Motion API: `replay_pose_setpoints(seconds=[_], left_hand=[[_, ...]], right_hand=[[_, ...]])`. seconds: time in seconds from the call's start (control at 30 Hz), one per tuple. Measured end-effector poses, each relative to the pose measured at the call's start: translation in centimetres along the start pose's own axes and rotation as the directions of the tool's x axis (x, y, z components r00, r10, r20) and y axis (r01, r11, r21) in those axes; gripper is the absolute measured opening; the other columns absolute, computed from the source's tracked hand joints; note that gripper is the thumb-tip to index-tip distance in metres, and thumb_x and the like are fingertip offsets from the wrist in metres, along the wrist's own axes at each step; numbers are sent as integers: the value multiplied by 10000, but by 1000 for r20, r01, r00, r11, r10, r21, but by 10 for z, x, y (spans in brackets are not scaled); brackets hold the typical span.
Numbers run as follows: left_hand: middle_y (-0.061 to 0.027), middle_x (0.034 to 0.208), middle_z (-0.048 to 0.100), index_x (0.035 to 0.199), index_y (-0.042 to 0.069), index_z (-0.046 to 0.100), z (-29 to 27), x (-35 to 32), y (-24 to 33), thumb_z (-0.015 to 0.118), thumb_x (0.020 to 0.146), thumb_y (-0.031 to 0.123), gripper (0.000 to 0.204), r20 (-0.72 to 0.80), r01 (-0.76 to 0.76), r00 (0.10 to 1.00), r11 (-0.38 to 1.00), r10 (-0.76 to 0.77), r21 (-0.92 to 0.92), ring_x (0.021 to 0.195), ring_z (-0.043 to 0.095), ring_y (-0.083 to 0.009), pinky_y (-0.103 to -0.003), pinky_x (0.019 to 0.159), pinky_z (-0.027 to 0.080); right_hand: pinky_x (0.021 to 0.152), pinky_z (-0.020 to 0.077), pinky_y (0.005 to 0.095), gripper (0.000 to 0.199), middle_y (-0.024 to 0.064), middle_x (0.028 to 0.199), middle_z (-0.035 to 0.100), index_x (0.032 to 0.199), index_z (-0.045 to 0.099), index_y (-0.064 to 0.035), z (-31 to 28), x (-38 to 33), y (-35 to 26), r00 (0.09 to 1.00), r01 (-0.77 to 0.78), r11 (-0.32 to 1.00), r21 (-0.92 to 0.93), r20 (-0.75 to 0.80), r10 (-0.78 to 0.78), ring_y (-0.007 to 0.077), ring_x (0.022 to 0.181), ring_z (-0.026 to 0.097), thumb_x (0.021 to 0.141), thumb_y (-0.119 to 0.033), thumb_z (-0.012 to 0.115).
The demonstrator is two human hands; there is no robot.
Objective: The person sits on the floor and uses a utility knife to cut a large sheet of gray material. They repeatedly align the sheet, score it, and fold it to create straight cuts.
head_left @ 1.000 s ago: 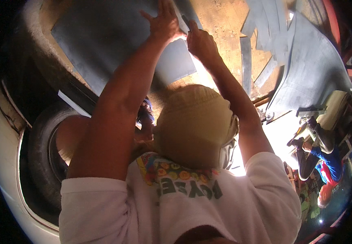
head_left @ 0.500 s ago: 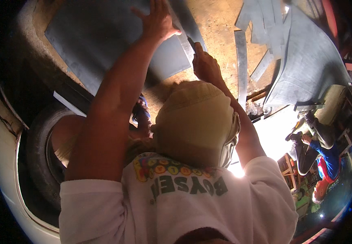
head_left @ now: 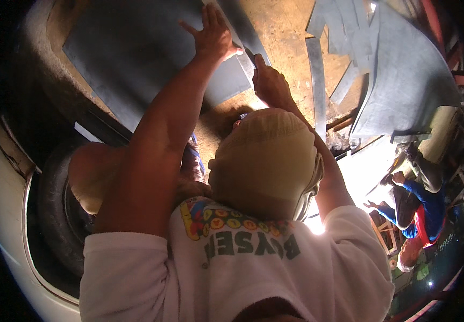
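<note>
A large dark grey flat sheet (head_left: 140, 48) lies on a worn wooden board (head_left: 288, 32). Along its right side runs a narrow pale straight strip (head_left: 246, 65). My left hand (head_left: 213, 38) lies with fingers spread beside and partly over this strip, thumb stretched toward my right hand. Close by, my right hand (head_left: 271, 86) is closed around a slim dark tool (head_left: 250, 56) whose tip is at the strip's edge. Its working end is too small to make out. A darker grey band (head_left: 240, 21) of sheet shows beyond the strip.
Cut grey pieces (head_left: 350, 32) and a big curved grey sheet (head_left: 403, 80) lie to the right. A tire (head_left: 55, 209) stands at the left. My bent knee in khaki cloth (head_left: 264, 161) is below my hands. Another person in blue (head_left: 427, 201) sits at the far right.
Both hands keep nearly the same places on the sheet and strip; the whole view has shifted slightly. The person at the right has leaned and stretched out an arm.
</note>
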State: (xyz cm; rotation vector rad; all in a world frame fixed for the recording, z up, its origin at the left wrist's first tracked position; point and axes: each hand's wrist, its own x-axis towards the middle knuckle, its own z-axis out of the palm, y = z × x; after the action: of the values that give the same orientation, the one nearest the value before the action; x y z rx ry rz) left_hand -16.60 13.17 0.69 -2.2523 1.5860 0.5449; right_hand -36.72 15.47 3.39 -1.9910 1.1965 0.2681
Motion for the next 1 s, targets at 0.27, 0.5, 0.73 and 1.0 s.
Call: replay_pose_setpoints(seconds=[0.27,0.5,0.73,1.0], left_hand=[[-176,1733,72,1642,-5,114,1,-1,-5,854,668,705,1415,-15,-13,1000,1000,13,-8,1612,56,-327,-940,1026,152],[-174,1734,56,1632,-32,113,-10,-3,-6,830,706,697,1380,41,-48,998,998,50,-44,1612,47,-323,-939,1017,175],[-168,1731,48,1634,-29,103,-7,-1,-3,827,708,695,1380,56,-11,998,999,14,-46,1612,49,-308,-929,1024,193],[-156,1734,46,1635,-29,101,-13,-6,-10,808,694,734,1403,45,-24,999,1000,25,-12,1609,79,-309,-923,1023,208]], right_hand=[[727,542,630,413,287,940,693,1397,377,-102,4,-18,-1,987,-146,989,11,75,145,518,842,701,1034,-218,536],[720,536,616,452,278,967,692,1439,383,-154,28,-69,32,936,-309,950,50,194,294,498,864,704,1023,-211,550],[728,539,610,460,287,980,689,1458,387,-146,19,-94,38,940,-298,952,67,192,281,506,861,697,1028,-208,539],[738,543,604,470,297,995,686,1479,393,-136,-46,-116,4,977,-215,931,297,83,199,515,856,689,1033,-205,526]])
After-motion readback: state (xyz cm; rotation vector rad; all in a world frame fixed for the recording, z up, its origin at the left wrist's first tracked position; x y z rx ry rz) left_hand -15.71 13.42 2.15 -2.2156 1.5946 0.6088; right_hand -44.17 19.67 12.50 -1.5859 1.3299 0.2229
